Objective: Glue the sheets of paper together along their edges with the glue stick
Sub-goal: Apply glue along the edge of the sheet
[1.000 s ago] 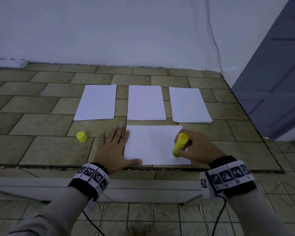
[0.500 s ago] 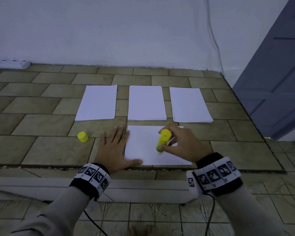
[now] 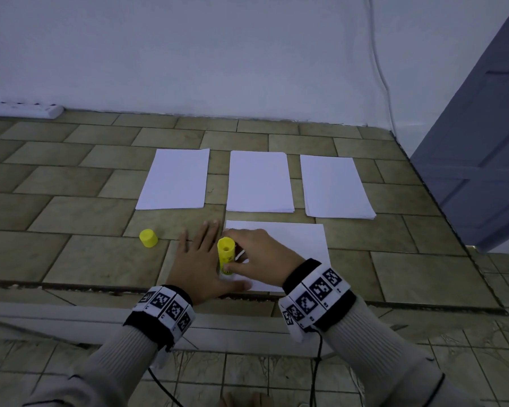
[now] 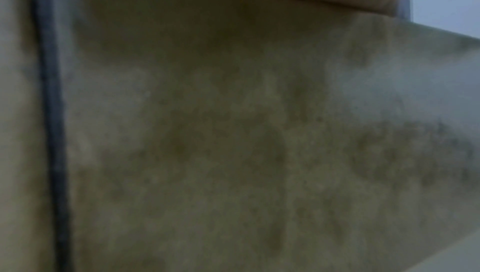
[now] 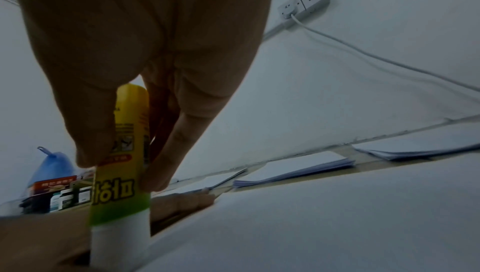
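A white sheet (image 3: 300,245) lies crosswise on the tiled counter near its front edge. My right hand (image 3: 259,254) grips the yellow glue stick (image 3: 225,255) upright, its white tip down on the sheet's left end (image 5: 119,241). My left hand (image 3: 199,259) lies flat, fingers straight, pressing on the sheet's left edge and the tile beside it. The stick's yellow cap (image 3: 148,238) stands on the tile to the left. Three white paper stacks lie in a row behind: left (image 3: 175,179), middle (image 3: 259,182), right (image 3: 335,186). The left wrist view shows only blurred tile.
The counter's front edge (image 3: 100,287) runs just under my wrists, with a lower ledge below it. A white wall stands behind the stacks, with a power strip (image 3: 27,110) at far left. A grey door (image 3: 488,142) is at the right. Boxes and bottles (image 5: 54,192) stand far left.
My right hand has carried the glue stick leftward along the sheet, from its right end to its left end beside my left hand. The left hand has stayed put.
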Demonstrator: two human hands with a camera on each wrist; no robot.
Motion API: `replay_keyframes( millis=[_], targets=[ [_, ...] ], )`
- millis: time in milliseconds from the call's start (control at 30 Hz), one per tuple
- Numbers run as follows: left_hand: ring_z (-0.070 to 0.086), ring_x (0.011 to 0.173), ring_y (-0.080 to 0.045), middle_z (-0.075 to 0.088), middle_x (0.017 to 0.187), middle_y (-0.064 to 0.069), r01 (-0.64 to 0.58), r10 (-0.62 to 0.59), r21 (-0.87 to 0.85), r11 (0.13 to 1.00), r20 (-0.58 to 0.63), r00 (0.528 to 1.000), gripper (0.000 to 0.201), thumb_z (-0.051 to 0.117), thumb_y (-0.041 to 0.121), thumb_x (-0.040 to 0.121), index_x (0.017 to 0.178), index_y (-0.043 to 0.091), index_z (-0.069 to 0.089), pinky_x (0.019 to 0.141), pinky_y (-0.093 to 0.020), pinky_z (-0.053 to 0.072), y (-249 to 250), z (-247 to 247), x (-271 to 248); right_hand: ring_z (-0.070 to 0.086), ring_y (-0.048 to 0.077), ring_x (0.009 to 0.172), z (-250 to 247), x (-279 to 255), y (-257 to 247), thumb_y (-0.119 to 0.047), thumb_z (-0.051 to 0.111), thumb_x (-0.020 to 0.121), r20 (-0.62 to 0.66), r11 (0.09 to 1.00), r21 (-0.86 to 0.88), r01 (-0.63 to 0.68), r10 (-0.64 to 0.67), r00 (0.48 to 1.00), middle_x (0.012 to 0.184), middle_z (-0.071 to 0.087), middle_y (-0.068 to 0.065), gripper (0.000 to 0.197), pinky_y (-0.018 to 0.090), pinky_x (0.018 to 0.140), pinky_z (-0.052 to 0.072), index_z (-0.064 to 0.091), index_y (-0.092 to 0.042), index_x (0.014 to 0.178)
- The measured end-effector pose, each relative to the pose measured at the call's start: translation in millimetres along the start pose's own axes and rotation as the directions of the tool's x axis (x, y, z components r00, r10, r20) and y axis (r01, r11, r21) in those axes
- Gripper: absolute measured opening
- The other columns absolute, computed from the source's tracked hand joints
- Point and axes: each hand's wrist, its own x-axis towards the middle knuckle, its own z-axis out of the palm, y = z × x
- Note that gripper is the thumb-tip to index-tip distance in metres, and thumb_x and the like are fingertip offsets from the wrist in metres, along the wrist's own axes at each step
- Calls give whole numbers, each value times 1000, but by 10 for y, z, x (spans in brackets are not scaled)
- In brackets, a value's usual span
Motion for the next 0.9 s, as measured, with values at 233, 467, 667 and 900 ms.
replay_keyframes(
  millis=[233, 467, 667, 900],
  targets=[
    [-16, 149, -18, -12, 163, 0, 46, -46, 13, 999, 18, 999, 137, 9, 107, 49, 156, 23, -4, 117, -56, -11, -28, 20, 14, 61, 25, 91, -234, 387, 214, -14, 71, 83, -39, 993, -104, -59, 55, 998, 101, 65, 13, 29, 42, 81, 51, 56, -4, 106],
    [-19, 148, -18, -18, 162, 0, 60, -61, 24, 998, 42, 997, 140, 1, 106, 45, 155, 20, -9, 117, -55, -12, -7, -31, 6, 62, 28, 91, -424, 605, 339, -12, 69, 83, -96, 982, -117, -150, 140, 986, 100, 65, 13, 25, 39, 83, 50, 54, -6, 103],
    [-17, 149, -18, -16, 162, 0, 57, -57, 17, 998, 24, 998, 136, 8, 105, 50, 156, 22, -6, 117, -56, -11, -30, 4, -3, 59, 13, 76, -480, 126, 371, -17, 76, 76, -137, 979, 50, -196, 201, 970, 79, 63, -5, 18, 17, 65, 45, 57, -16, 79],
    [-15, 149, -19, -13, 163, -1, 40, -40, 5, 999, 0, 999, 134, 5, 105, 49, 156, 24, 1, 117, -55, -11, -29, -2, -1, 66, 6, 83, -345, -607, 403, -13, 76, 76, -119, 958, 227, -174, 204, 972, 93, 70, -7, 16, 26, 77, 56, 71, -11, 91]
  ],
)
